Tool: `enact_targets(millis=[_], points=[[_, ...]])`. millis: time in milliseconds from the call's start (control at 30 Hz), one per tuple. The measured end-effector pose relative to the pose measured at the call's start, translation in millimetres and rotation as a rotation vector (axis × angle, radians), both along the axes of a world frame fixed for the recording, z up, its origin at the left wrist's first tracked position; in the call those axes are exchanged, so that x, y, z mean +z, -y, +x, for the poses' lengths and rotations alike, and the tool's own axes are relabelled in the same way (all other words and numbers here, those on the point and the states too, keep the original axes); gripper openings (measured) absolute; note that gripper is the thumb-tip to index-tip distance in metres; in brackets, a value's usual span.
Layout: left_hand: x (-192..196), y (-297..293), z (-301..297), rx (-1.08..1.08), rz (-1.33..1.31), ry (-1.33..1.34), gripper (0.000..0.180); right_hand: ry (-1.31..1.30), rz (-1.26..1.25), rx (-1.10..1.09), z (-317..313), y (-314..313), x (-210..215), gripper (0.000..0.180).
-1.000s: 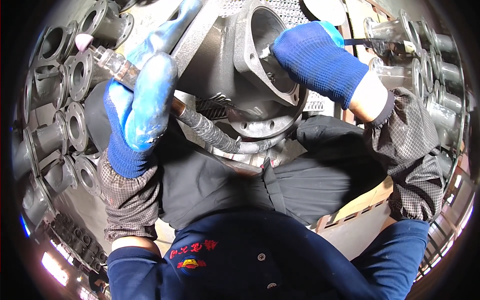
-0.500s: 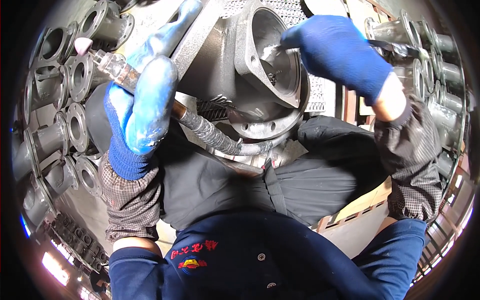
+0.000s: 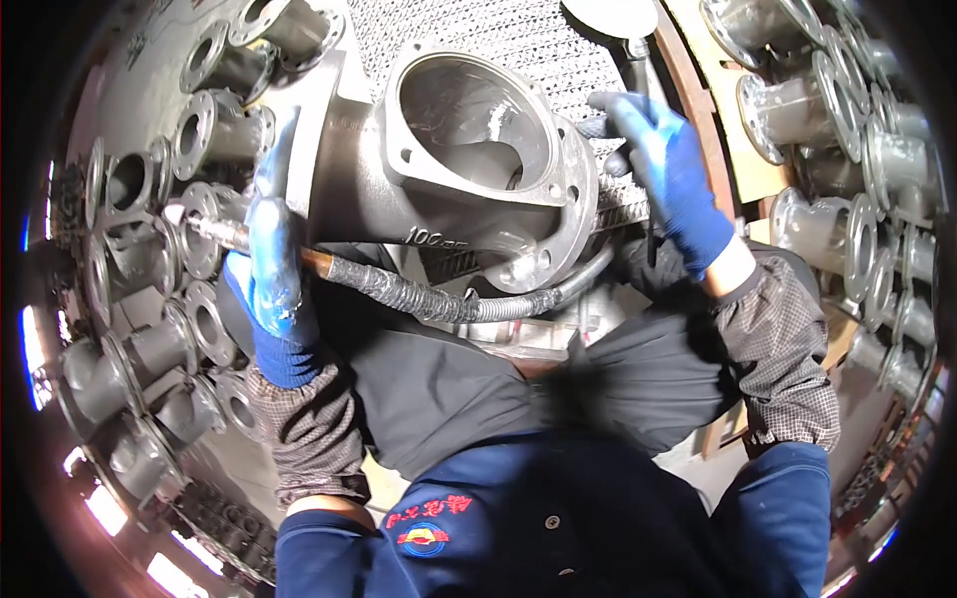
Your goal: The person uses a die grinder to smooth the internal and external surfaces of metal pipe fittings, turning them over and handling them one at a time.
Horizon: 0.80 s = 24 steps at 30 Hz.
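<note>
My left hand [image 3: 277, 264], in a blue coated glove, is closed around a slim air grinder [image 3: 224, 231] with a pale pink stone tip [image 3: 175, 213]. Its fingers also lie along the left flange of a grey cast pipe fitting [image 3: 349, 184]. The fitting rests on its side, with its wide bore [image 3: 469, 110] facing up. Just off the fitting's right flange, my gloved right hand [image 3: 663, 164] has its fingers loosely bent. A slim dark tool [image 3: 653, 244] shows below its palm; the part within the hand is hidden.
A tape-wrapped air hose [image 3: 399, 289] curves from the grinder beneath the fitting. Under the fitting lies a metal grating [image 3: 538, 35]. A round white lamp [image 3: 613, 14] stands at the far right. Flanged pipes [image 3: 214, 135] crowd the left, and more [image 3: 797, 105] fill the right.
My right hand has come out of the bore and moved down to the right flange's side, its fingers loosening. The fitting has turned so its bore faces up more. My left hand keeps the grinder.
</note>
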State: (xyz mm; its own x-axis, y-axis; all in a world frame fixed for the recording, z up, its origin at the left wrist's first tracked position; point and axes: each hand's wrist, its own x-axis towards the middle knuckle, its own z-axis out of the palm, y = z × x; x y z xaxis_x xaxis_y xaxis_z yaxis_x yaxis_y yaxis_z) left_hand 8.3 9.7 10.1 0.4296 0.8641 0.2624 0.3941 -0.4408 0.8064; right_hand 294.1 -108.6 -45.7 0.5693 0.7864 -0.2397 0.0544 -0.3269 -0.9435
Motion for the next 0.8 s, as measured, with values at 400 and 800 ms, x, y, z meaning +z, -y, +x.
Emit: enact_targets(millis=[400, 800], points=[[-25, -19, -36, -0.072, 0.288, -0.248, 0.048, 0.42, 0.3, -0.116, -43, -13, -44, 0.025], [7, 12, 22, 0.067, -0.299, 0.171, 0.051, 0.459, 0.391, 0.009, -35, 5, 25, 0.027]])
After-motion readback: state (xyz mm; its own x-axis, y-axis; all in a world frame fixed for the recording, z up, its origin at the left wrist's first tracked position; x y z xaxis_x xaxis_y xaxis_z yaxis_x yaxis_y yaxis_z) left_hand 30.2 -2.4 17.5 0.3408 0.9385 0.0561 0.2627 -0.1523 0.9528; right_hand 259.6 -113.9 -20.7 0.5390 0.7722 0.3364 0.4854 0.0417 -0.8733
